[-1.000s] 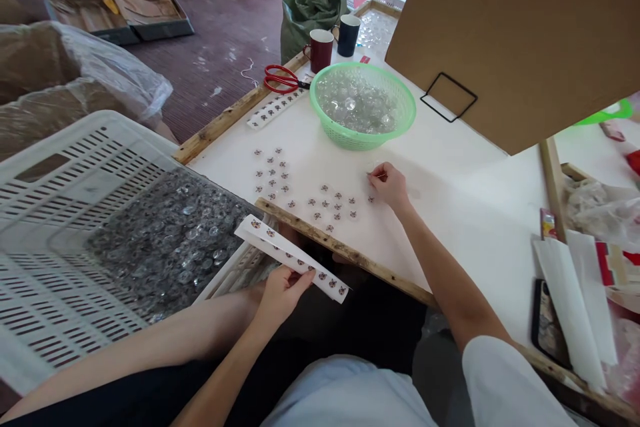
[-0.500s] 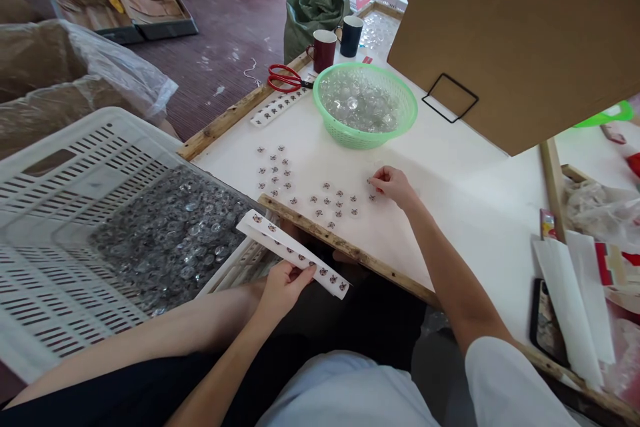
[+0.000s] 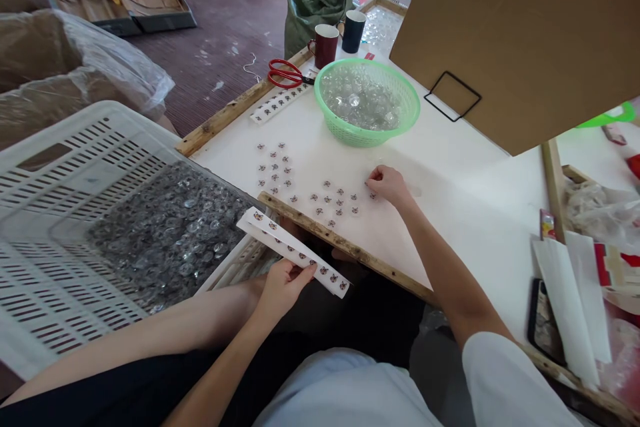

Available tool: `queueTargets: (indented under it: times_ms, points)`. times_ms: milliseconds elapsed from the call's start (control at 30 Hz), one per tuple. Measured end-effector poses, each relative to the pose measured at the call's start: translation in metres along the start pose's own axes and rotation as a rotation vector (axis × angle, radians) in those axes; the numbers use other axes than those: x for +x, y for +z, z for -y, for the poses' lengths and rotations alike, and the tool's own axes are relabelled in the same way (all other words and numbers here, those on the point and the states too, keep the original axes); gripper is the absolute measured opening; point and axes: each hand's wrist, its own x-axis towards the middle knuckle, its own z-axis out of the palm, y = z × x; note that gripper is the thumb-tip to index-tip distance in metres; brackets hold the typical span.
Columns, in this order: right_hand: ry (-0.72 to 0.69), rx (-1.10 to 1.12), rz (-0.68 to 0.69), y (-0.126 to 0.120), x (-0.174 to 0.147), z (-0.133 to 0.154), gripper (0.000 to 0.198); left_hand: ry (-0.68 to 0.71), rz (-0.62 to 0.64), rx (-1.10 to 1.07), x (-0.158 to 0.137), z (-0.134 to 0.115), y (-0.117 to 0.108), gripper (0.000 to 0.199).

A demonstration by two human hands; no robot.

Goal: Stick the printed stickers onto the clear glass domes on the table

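Observation:
Pinched in my left hand [image 3: 286, 290] is a folded white strip of stickers [image 3: 295, 252] printed with small animal faces, held over my lap at the table's wooden edge. My right hand [image 3: 387, 183] is closed at the fingertips just above the white tabletop [image 3: 450, 213]; whatever is between the fingers is too small to make out. Close to it lie clear discs bearing the same animal faces [image 3: 339, 202], with another group [image 3: 275, 166] further left. Beyond them stands a green plastic basket [image 3: 367, 137] heaped with clear round pieces [image 3: 354, 100].
Left of the table, a white crate [image 3: 45, 247] holds many clear pieces. Red-handled scissors [image 3: 284, 73], another sticker strip [image 3: 278, 105] and two mugs [image 3: 326, 47] sit at the back. A cardboard sheet [image 3: 510, 33] hangs over the right side, near a phone [image 3: 545, 320].
My right hand has shifted very slightly left over the tabletop, its fingers still pinched. My left hand keeps the sticker strip in the same place.

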Motion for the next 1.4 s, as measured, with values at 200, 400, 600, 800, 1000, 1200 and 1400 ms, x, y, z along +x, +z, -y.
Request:
queueTargets:
  times_ms: [200, 400, 600, 800, 1000, 1200, 1400]
  points:
    - [-0.098, -0.106, -0.16, 0.022, -0.01, 0.008, 0.009, -0.005, -0.004, 0.018, -0.002, -0.004, 0.002, 0.026]
    - [-0.268, -0.061, -0.163, 0.036, -0.013, 0.022, 0.018, -0.014, -0.004, -0.003, -0.005, -0.007, 0.001, 0.027]
    - [-0.176, -0.319, -0.364, 0.011, 0.018, -0.005, 0.022, -0.01, 0.014, -0.037, -0.004, -0.005, 0.001, 0.029]
    - [-0.211, -0.182, -0.303, 0.012, 0.011, -0.009, 0.018, -0.01, -0.004, -0.025, -0.002, -0.001, 0.0, 0.028]
    - [0.149, 0.371, 0.151, 0.007, 0.011, 0.003, 0.009, -0.01, 0.003, -0.011, 0.0, -0.001, 0.0, 0.028]
    - [0.138, 0.179, 0.046, -0.001, 0.01, 0.001, 0.006, -0.039, -0.028, -0.092, -0.002, -0.004, 0.001, 0.029]
    - [-0.273, 0.021, -0.192, 0.009, -0.053, 0.042, 0.011, -0.026, 0.002, -0.146, -0.004, -0.005, 0.002, 0.03]
